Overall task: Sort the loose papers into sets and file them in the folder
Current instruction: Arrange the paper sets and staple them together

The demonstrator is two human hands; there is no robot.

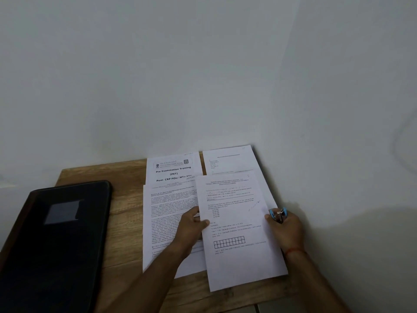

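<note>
Pinching flat sheet, left hand, right hand round blue tool

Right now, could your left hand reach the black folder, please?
Probably yes: the black folder lies left of the left hand, with only flat papers and bare table between. Its grip is on the gridded sheet, so it must let go first.

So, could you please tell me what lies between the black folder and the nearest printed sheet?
Only a bare strip of the wooden table separates the black folder from the nearest printed sheet, as the head view shows.
</note>
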